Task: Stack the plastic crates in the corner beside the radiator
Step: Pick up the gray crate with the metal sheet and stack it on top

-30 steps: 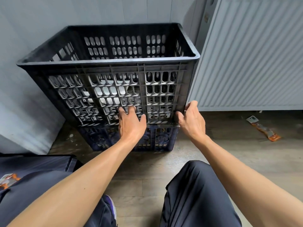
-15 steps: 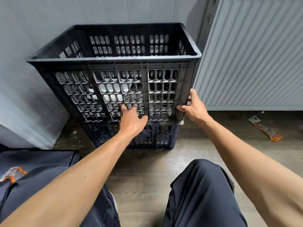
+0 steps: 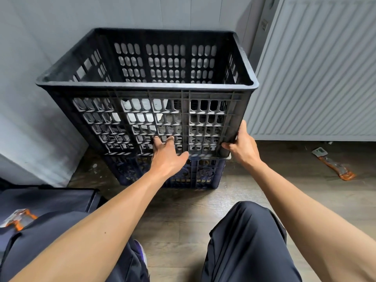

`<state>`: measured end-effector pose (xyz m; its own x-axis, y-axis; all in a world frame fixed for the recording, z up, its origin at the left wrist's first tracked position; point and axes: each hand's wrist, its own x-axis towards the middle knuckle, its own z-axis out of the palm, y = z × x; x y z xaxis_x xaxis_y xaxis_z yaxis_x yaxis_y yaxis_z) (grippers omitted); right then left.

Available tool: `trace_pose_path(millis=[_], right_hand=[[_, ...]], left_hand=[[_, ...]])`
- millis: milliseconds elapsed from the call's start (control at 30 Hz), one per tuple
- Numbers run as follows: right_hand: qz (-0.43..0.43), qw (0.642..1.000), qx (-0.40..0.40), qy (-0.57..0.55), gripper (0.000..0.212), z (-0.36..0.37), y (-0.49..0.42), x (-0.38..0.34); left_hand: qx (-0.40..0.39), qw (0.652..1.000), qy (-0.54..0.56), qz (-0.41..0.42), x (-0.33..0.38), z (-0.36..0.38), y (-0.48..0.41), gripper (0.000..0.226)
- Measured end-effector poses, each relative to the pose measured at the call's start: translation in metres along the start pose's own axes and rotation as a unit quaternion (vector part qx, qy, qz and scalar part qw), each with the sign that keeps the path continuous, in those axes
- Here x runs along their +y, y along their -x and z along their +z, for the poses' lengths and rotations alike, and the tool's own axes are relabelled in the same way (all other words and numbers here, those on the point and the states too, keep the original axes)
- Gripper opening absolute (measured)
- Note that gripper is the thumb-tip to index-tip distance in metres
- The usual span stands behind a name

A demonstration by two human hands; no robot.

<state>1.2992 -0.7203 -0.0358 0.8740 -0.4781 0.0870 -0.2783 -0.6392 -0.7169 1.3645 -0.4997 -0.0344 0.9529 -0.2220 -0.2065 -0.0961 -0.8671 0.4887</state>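
Wall panels (image 3: pixel 30 98) in grey close the left side and the back of the corner. Low on the left, a dark fabric case (image 3: pixel 46 200) lies on the wooden floor (image 3: pixel 284 190), with an orange-and-white packet (image 3: pixel 18 218) on it at the frame's edge.

In the corner, 2 crates stand stacked. The black crate (image 3: pixel 146 110) sits upright on the blue crate (image 3: pixel 203 174), which stands on the floor. The black crate is close to both walls, and its right side is just beside the radiator (image 3: pixel 315 78).

The left hand (image 3: pixel 166 157) lies flat on the lower middle of the black crate's front wall, fingers stretched and fingertips at the slots. The right hand (image 3: pixel 242 145) is apart from it and grips the crate's front right corner low down, with the thumb across the front face and the fingers round the side.

To the right, the white ribbed radiator hangs above the floor. An orange-handled tool (image 3: pixel 333 163) lies on the boards below it, well apart from the crates. The person's 2 knees in dark trousers (image 3: pixel 244 251) fill the bottom of the view.

Against 1 second ago, the right hand sits higher on that corner: then it lay at the crate's bottom edge. The left hand has kept its place on the front wall, and the black crate remains on the blue one.
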Motion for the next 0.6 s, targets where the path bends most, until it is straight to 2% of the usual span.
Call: trace_pose_path(millis=[400, 600], right_hand=[[-0.024, 0.999, 0.007, 0.03, 0.048, 0.0061, 0.004, 0.0018], [-0.021, 0.999, 0.026, 0.039, 0.047, 0.0082, 0.0063, 0.0027]], left_hand=[[-0.001, 0.999, -0.049, 0.01, -0.0063, -0.0009, 0.0024, 0.064], [-0.027, 0.999, -0.033, 0.006, 0.0009, -0.0012, 0.0041, 0.076]])
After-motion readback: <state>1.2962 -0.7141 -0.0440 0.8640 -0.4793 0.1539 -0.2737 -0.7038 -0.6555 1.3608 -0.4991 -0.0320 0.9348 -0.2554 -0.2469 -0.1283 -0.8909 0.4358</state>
